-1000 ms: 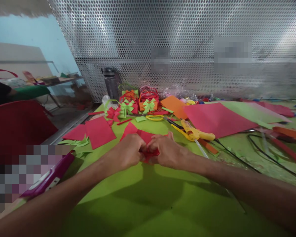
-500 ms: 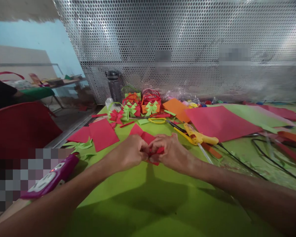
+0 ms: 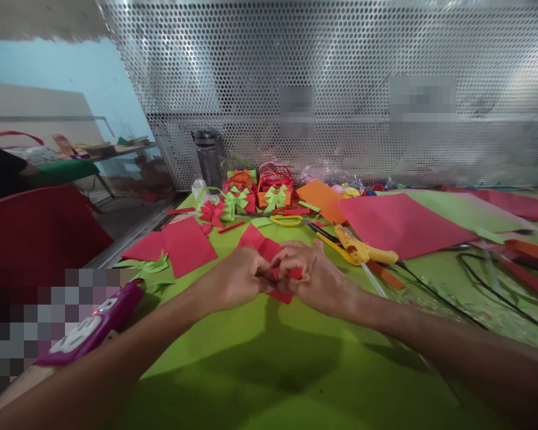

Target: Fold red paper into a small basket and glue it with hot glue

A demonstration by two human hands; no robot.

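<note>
A creased piece of red paper (image 3: 256,239) is held a little above the green table covering (image 3: 233,358). My left hand (image 3: 240,278) is closed on its left side, the fingertips pinching near the middle. From the right, my right hand (image 3: 311,278) grips the same paper with curled fingers. Both sets of fingertips meet and hide the centre of the paper. Just beyond lie scissors with yellow handles (image 3: 287,220) and a yellow glue gun (image 3: 363,248) with a clear glue stick in it.
Small paper baskets with green bows (image 3: 275,198) and a dark bottle (image 3: 208,158) stand at the back. Red sheets (image 3: 188,246) lie left, a larger red sheet (image 3: 403,226) right. A purple power strip (image 3: 94,325) is by my left forearm; a black cord (image 3: 443,298) runs right.
Both hands keep hold of the red paper and have barely moved. The paper has shifted very slightly to the right between the fingers.
</note>
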